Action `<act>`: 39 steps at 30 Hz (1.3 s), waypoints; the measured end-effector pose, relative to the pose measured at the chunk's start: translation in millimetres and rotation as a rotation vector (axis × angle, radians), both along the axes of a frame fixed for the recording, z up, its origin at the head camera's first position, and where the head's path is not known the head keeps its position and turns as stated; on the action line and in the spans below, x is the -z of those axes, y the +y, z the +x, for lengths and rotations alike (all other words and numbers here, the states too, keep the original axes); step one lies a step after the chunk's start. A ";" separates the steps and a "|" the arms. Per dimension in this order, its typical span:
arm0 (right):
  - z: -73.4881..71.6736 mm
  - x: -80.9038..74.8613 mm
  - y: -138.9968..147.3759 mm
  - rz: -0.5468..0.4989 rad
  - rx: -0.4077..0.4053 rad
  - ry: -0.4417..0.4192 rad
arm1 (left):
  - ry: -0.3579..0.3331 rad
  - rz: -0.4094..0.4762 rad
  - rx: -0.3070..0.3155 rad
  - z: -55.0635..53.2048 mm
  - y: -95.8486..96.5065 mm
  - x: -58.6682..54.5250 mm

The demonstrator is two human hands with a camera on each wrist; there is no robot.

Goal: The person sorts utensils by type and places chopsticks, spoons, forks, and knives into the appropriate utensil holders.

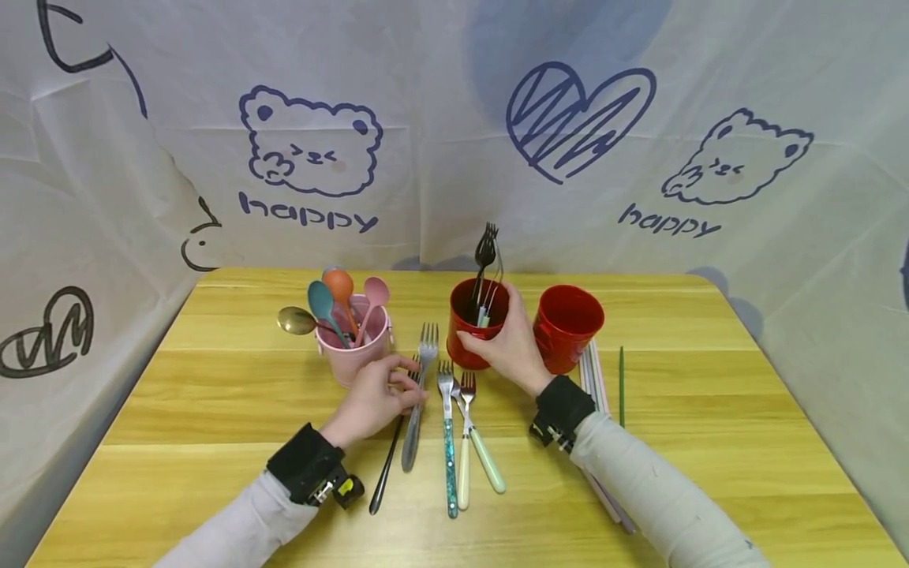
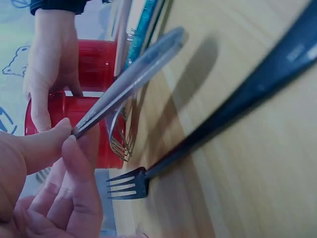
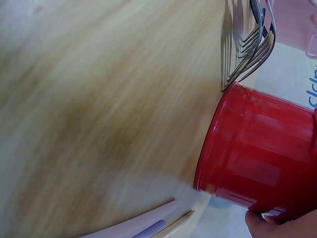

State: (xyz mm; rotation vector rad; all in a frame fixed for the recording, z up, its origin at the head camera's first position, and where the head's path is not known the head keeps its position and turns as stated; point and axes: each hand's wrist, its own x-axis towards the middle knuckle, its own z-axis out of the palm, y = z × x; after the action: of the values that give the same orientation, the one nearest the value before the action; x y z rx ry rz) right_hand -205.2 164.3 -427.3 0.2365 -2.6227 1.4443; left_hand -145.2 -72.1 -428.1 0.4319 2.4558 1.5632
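Observation:
My left hand (image 1: pixel 374 398) pinches a silver fork (image 1: pixel 413 442) between thumb and forefinger, and the left wrist view shows its handle raised above the table with a shadow beneath. Under it a black fork (image 2: pixel 237 106) lies on the wood. With thumb and fingers at its rim, my right hand (image 1: pixel 513 347) grips a red cup (image 1: pixel 461 353) standing upright. Black utensils (image 1: pixel 486 251) and slim silver ones with pale handles poke out of that cup, tines upward. To the right of the left hand lie a turquoise-handled fork (image 1: pixel 450 450), a cream-handled fork (image 1: pixel 465 465) and a pale-green-handled utensil (image 1: pixel 487 461).
A pink bucket (image 1: pixel 351 365) with several spoons stands behind the left hand. Right of the held cup is a second red cup (image 1: pixel 568 351). Pale long sticks (image 1: pixel 596 379) and a green stick (image 1: pixel 622 386) lie farther right, partly under the right forearm.

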 end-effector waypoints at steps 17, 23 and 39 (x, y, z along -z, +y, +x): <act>-0.6 1.0 0.2 -0.008 -0.004 0.033 | 0.196 0.005 -0.106 -13.8 7.8 -20.4; -0.2 0.8 0.4 -0.006 -0.010 0.034 | 0.279 0.013 -0.134 -19.3 15.2 -33.7; -2.1 2.0 0.3 -0.007 -0.019 0.045 | 0.433 0.106 -0.183 -42.8 43.4 -85.6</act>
State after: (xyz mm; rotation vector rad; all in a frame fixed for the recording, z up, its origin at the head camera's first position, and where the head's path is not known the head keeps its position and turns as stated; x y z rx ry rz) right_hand -207.3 164.6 -429.3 0.2903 -2.5865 1.4372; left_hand -188.0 -28.7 -342.5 0.6385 2.8058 1.8437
